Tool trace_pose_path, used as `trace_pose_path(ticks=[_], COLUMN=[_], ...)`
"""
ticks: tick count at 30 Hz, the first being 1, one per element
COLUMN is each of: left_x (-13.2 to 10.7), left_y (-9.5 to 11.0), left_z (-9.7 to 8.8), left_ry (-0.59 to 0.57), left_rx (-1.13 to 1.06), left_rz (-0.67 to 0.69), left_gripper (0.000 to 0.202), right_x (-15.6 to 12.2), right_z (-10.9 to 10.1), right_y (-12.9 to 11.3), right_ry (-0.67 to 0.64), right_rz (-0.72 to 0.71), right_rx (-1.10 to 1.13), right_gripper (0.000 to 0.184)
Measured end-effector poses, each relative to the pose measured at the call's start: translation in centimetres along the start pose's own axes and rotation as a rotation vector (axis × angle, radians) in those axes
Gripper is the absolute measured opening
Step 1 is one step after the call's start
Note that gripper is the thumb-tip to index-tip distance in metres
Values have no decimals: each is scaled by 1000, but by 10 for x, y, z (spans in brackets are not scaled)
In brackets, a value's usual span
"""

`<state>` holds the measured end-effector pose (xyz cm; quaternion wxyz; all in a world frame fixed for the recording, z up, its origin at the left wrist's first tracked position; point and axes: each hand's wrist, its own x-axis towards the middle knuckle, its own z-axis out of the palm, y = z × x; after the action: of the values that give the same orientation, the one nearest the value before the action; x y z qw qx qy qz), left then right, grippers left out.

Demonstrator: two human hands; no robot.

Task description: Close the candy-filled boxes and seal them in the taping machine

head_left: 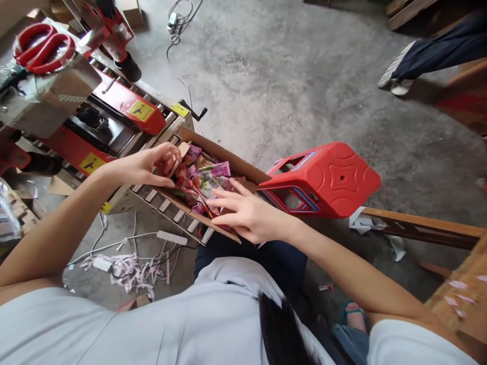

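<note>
Reaching over the open cardboard box (232,159) on the roller conveyor (164,205), I spread my right hand (253,215) across the colourful packets (207,185) inside. My left hand (158,165) curls beside the end flap (184,150); whether it pinches that, I cannot tell. A red stool (338,177) stands just beyond.

a red plastic stool (329,177) stands on mottled grey concrete floor (274,86).

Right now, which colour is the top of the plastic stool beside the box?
Red; it shows best in the head view: stool top.
</note>
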<state>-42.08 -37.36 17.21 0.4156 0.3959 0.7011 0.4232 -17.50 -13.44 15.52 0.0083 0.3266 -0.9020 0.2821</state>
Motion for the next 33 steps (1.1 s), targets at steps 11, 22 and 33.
trace_pose_path(ticks=[11, 22, 33], left_x=[-8, 29, 11], left_y=[6, -11, -33], left_z=[4, 18, 41], left_ry=[-150, 118, 516], left_rx=[137, 277, 795], left_rz=[48, -59, -157], left_gripper=[70, 36, 131], right_x=[67, 61, 44], right_z=[46, 60, -18], right_y=[14, 43, 25], right_ry=[83, -44, 254], right_rz=[368, 541, 337], right_rx=[-154, 9, 140], right_gripper=[11, 71, 68])
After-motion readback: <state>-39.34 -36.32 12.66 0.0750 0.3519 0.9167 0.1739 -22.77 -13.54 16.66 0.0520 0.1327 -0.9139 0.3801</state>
